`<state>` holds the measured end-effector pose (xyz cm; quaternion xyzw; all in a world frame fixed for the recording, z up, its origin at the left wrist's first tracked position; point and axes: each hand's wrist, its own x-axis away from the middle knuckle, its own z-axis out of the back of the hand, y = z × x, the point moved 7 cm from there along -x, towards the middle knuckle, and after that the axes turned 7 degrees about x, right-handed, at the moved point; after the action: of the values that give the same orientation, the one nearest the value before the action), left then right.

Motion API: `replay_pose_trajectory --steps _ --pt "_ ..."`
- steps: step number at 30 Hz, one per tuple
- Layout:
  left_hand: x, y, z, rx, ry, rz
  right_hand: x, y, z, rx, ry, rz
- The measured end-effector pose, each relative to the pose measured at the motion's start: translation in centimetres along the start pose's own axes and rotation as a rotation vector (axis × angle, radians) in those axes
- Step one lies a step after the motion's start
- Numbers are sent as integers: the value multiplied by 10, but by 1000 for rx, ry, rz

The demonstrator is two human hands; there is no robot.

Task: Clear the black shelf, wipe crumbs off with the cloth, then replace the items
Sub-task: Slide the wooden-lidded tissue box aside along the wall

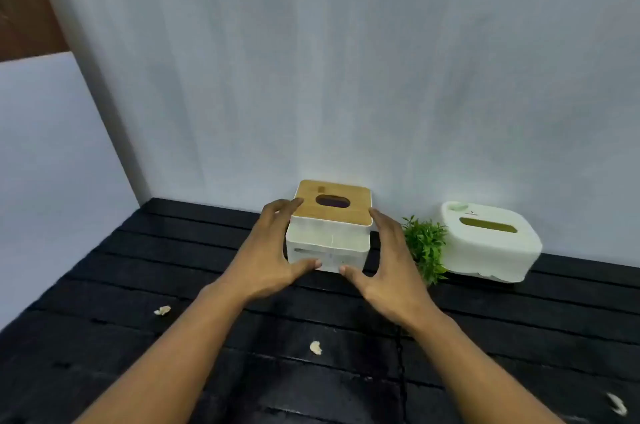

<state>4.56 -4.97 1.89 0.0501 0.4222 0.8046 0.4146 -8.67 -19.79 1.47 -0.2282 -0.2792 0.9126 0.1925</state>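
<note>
Standing at the centre of the frame, close to the pale wall [346, 77], a square white tissue box [329, 240] with a flat bamboo lid and an oval slot is clasped from both sides. The left hand [273, 260] is spread wide around the box's left front corner, with the fingers laid along the side up to the lid's edge and the thumb pressed on the lower front face. The right hand [388, 264] is set in the same way around the right front corner, thumb on the front face and fingers along the right side. Whether the box is resting on the surface or just lifted cannot be told.

The black slatted shelf [173, 267] fills the lower half of the frame. Right of centre, just beside the right hand, a small green artificial plant [426, 247] is seen, touching a rounded white plastic tissue dispenser [488, 243] further right against the wall. Pale crumbs are scattered on the slats: one at lower left [162, 310], one at lower centre between the forearms [315, 347], and one at the lower right corner [618, 403].
</note>
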Motion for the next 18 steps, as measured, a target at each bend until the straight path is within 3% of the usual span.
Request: replay_pose_trajectory --steps 18 --pt "-58 -68 -49 -27 -18 -58 -52 55 -64 68 94 -71"
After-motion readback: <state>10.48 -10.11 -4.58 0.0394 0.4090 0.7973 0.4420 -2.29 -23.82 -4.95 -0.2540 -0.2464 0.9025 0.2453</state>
